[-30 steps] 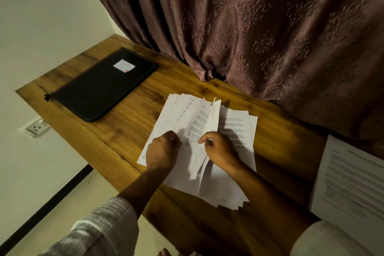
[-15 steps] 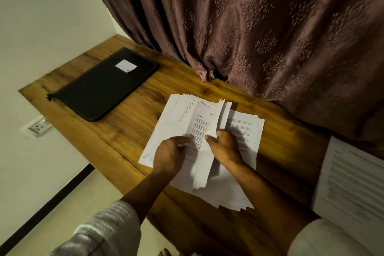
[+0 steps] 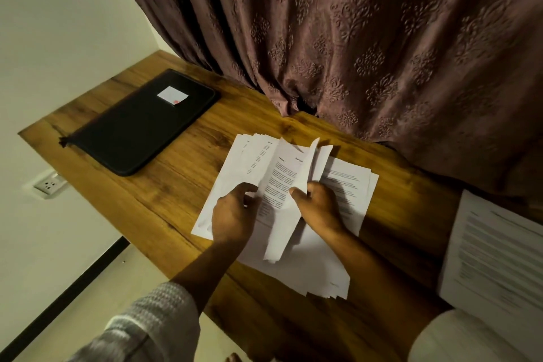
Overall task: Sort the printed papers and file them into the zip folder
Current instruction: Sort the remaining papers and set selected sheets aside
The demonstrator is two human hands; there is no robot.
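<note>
Right hand (image 3: 318,209) pinches a raised sheet (image 3: 279,179); left hand (image 3: 232,214), fingers curled, holds papers (image 3: 232,167) at the front edge of the table (image 3: 176,185).

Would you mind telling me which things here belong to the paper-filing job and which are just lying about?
Job: fanned papers; lifted sheet, pinched by the right hand; zip folder; probably the printed stack at the right edge.
Lying about: curtain; wall socket.

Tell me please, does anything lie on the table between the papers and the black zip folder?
Nothing visible does: only bare table wood separates the papers from the zip folder. The folder itself lies closed, so it must be opened first.
</note>
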